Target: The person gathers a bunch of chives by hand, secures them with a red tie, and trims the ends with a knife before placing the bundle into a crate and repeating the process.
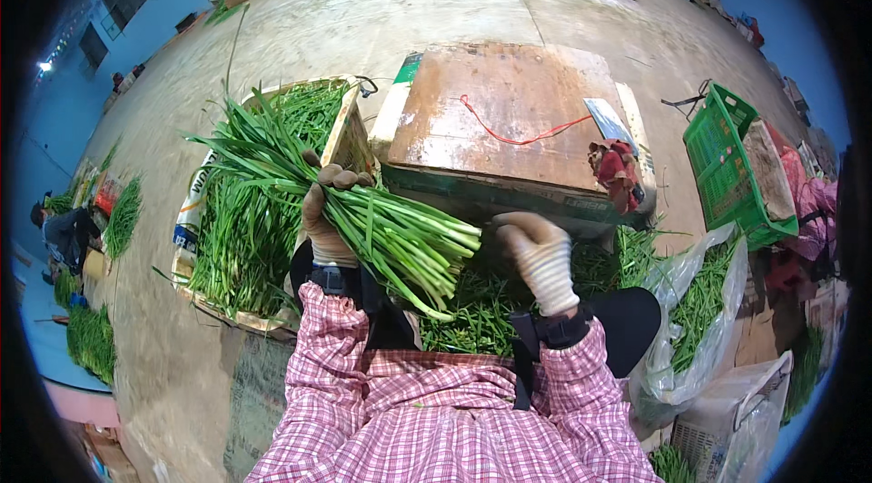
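Observation:
My left hand (329,201), in a brown-palmed glove, is closed around a thick bunch of garlic chives (404,238). The leaves fan out to the far left and the pale stem ends point right. Just right of those ends is my right hand (538,256), in a white knitted glove with brown fingertips. Its fingers are curled together and a little blurred; what they hold, if anything, I cannot make out. Left of my left hand stands a crate (350,124) heaped with more chives (241,256). Loose green trimmings (472,319) lie below the bunch, between my legs.
Ahead is a low board-topped box (509,101) with a red cord (522,139) and a dark red cloth (618,176) on it. To the right are a clear plastic bag of greens (695,319) and a green crate (727,165). Other people sit among greens along the sides.

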Motion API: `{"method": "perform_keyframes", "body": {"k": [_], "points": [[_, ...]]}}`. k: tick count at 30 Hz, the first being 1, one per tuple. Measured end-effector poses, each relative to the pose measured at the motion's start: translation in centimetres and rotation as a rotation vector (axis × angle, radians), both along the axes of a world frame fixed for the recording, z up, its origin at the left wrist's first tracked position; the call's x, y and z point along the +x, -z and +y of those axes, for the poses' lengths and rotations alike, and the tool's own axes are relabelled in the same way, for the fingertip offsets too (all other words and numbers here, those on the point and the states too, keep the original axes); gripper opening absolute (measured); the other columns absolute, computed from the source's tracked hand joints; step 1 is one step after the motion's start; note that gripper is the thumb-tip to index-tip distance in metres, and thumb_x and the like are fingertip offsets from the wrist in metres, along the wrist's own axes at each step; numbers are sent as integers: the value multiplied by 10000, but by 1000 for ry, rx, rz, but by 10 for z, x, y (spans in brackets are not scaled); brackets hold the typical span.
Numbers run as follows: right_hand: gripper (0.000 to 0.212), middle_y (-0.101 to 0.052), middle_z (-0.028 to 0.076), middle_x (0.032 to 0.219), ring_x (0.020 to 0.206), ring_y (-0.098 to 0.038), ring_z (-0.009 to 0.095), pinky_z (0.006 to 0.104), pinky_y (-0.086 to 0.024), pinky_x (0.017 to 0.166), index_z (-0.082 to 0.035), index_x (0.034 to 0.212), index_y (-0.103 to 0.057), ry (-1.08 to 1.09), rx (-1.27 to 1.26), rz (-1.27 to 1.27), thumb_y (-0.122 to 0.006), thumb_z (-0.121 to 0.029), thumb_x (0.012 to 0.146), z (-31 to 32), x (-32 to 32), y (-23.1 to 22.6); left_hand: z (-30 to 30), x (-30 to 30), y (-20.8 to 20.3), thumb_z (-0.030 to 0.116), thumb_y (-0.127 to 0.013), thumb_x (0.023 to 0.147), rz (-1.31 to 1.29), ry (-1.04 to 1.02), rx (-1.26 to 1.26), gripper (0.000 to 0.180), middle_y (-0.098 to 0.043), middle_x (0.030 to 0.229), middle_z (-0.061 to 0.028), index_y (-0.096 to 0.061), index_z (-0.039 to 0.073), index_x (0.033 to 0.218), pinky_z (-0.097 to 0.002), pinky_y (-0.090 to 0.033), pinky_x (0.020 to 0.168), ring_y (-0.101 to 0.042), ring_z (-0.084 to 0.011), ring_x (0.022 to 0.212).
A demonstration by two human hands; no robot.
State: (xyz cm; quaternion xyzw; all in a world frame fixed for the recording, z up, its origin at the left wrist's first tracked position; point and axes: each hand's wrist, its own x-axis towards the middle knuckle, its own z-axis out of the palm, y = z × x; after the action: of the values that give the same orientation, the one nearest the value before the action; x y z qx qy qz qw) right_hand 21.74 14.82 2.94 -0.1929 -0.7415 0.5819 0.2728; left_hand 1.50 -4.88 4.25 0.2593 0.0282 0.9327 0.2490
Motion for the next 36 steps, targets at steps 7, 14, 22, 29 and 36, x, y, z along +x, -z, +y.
{"method": "perform_keyframes", "body": {"k": [7,14,22,29,36], "points": [[150,-662,136,871,761,-654,276,344,-517,693,-44,976,-697,-132,312,171,-672,-30,829,-41,7,-57,7,3,1,130,-662,905,85,-36,-115,515,-540,917,34,-468,210,1375,-434,-390,1044,-591,-161,967],[190,-655,113,873,737,-656,282,347,-518,645,-71,973,-704,-150,656,79,-751,-112,793,-60,-24,-59,8,2,5,135,-652,895,160,101,-203,381,-600,974,-23,-539,140,1260,-456,-399,1075,-593,-201,1009],[1097,-457,276,1389,1340,-395,433,507,-291,1111,36,1419,-362,-232,765,-274,-751,-650,657,-32,-32,-36,1,-2,11,222,-663,905,14,35,-456,335,-660,1027,-54,-555,94,1195,-480,-473,1006,-623,-272,1077],[1345,-387,236,1461,1401,-297,441,592,-174,1132,-8,1515,-177,-144,979,-621,-815,-668,532,-64,-38,13,24,21,12,104,-681,881,-198,-130,-683,362,-672,969,-110,-554,67,1218,-460,-575,835,-677,-271,936],[609,-621,170,1191,1136,-570,358,446,-456,952,-61,1242,-609,-105,635,-18,-777,-377,749,-18,-43,-28,26,32,12,138,-710,873,-158,35,-718,238,-695,1008,-101,-644,19,1068,-390,-579,824,-687,-234,908]]}}
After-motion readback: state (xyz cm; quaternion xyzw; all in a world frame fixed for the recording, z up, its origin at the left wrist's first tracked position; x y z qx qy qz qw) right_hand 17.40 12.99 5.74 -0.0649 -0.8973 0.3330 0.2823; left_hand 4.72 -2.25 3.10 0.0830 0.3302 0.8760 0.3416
